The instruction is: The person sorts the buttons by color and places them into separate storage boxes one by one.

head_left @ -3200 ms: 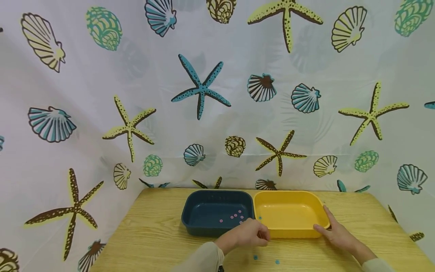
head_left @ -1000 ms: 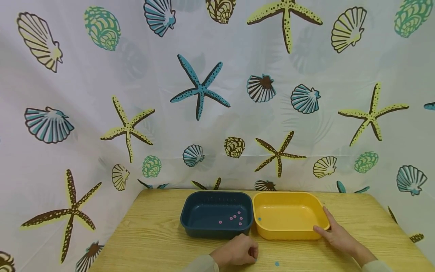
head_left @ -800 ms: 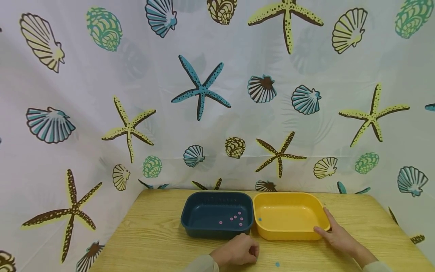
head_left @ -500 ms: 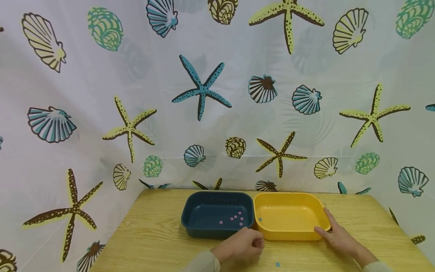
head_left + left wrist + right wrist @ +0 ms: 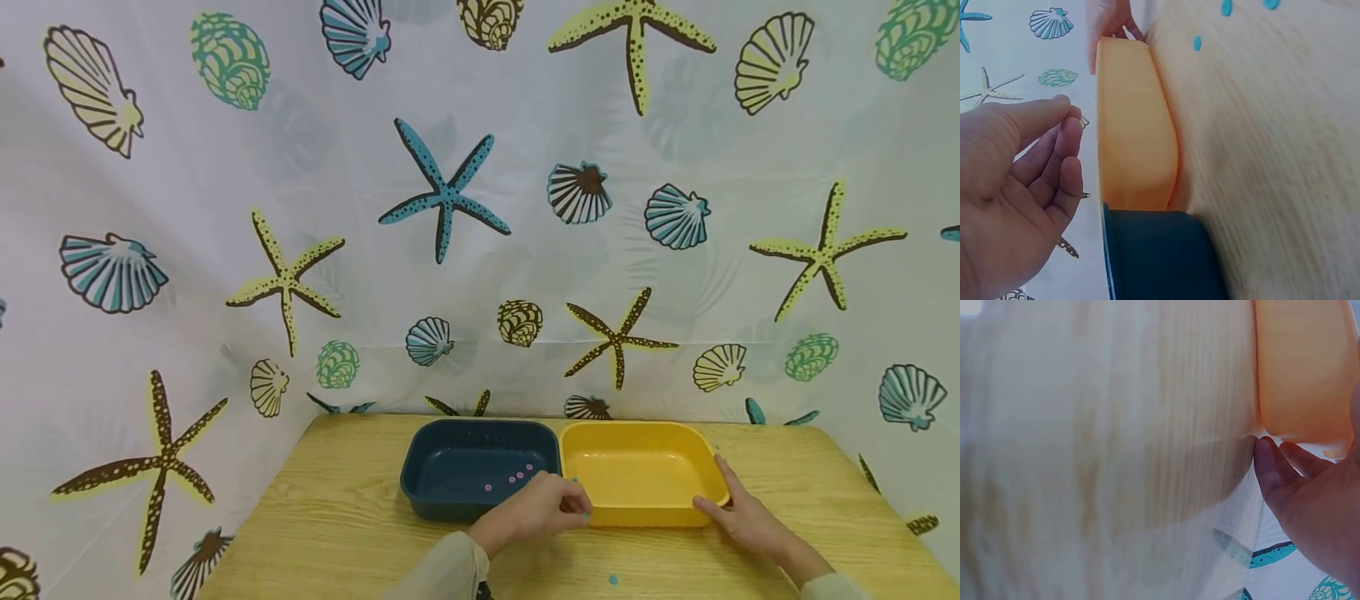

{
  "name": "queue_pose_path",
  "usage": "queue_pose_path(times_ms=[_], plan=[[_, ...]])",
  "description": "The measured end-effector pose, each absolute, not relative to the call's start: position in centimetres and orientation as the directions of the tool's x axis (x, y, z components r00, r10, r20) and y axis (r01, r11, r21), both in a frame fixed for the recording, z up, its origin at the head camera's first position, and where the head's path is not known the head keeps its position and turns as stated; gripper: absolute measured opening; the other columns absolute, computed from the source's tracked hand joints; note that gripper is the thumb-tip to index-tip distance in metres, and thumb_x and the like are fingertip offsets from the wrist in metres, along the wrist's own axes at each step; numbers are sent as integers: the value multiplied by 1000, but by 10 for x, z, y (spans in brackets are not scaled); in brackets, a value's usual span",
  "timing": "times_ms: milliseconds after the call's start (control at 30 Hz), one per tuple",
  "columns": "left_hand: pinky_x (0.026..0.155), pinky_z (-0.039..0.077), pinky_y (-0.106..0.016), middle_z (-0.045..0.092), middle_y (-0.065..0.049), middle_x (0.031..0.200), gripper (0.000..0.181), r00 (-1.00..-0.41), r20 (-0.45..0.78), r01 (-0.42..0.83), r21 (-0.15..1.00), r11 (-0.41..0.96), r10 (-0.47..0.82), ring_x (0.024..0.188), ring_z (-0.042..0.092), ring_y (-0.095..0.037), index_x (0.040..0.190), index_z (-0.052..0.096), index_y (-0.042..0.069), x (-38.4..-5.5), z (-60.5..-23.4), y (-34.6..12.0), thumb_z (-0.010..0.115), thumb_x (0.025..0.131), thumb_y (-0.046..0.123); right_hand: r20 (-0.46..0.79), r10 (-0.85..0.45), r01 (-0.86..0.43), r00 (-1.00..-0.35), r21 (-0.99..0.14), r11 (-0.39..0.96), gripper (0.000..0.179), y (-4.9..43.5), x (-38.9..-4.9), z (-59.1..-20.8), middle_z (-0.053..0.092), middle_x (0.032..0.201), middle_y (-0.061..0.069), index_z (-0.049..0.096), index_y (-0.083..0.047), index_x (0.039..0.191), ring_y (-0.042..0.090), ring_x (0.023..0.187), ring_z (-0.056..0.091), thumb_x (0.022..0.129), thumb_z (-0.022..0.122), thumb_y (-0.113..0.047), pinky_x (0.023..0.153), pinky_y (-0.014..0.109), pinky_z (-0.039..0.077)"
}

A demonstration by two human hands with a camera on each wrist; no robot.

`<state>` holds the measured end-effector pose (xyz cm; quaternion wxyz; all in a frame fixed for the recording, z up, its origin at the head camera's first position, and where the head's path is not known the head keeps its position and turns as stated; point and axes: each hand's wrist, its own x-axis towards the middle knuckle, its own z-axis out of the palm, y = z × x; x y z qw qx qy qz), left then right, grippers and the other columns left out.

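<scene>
My left hand (image 5: 532, 510) pinches a small blue disc (image 5: 586, 517) between thumb and forefinger. It hangs by the near left corner of the yellow tray (image 5: 645, 517), overlapping the dark blue tray (image 5: 442, 510). The left wrist view shows the thumb and forefinger tips together, hiding the disc. My right hand (image 5: 750, 518) holds the yellow tray's right end, thumb at the near rim and fingers along the outer side. In the right wrist view its fingertips (image 5: 1265, 450) meet the tray's end low down. One blue piece (image 5: 575, 481) lies inside the yellow tray, at its left.
Several pink discs (image 5: 512, 479) lie in the dark blue tray, which stands against the yellow one. A loose blue disc (image 5: 613, 579) lies on the wooden table (image 5: 337, 533) near its front; more blue pieces (image 5: 1227, 7) show in the left wrist view. A patterned curtain (image 5: 480, 275) surrounds the table.
My left hand has picked a blue disc off the table and risen forward to the yellow tray's near left corner. The right hand stays on the tray's right end.
</scene>
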<state>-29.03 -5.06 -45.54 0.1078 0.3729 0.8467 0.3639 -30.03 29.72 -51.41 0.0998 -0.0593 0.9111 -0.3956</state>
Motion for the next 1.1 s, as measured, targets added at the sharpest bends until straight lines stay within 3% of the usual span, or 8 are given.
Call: queue_pose_path(times_ms=[133, 367, 667, 1100], plan=[[68, 49, -17, 67, 10, 81, 9, -731, 77, 501, 735, 457, 678, 74, 61, 1, 95, 72, 6, -293, -449, -50, 67, 88, 9, -138, -182, -24, -974, -730, 682, 95, 296, -300, -513, 1, 148, 37, -14, 1, 148, 55, 132, 14, 96, 49, -49, 103, 63, 13], [67, 48, -18, 67, 10, 80, 6, -760, 92, 496, 723, 481, 643, 72, 60, 1, 92, 72, 12, -304, -441, -47, 68, 87, 9, -139, -175, -23, -975, -717, 696, 96, 295, -299, -511, 2, 147, 38, -13, 2, 148, 55, 131, 15, 96, 48, -50, 103, 64, 14], [64, 48, -19, 66, 9, 80, 12, -803, 92, 452, 737, 503, 588, 71, 59, -1, 97, 72, 6, -316, -440, -41, 68, 89, 12, -141, -174, -18, -975, -724, 689, 97, 295, -297, -511, 3, 147, 38, -13, 2, 148, 55, 131, 17, 95, 49, -50, 103, 63, 14], [63, 47, -20, 63, 9, 81, 12, -830, 91, 435, 724, 535, 551, 70, 56, -3, 97, 72, 7, -324, -445, -26, 65, 90, 14, -146, -175, -10, -974, -740, 673, 99, 295, -298, -513, 0, 148, 37, -15, 2, 147, 55, 132, 12, 94, 49, -52, 103, 63, 11]])
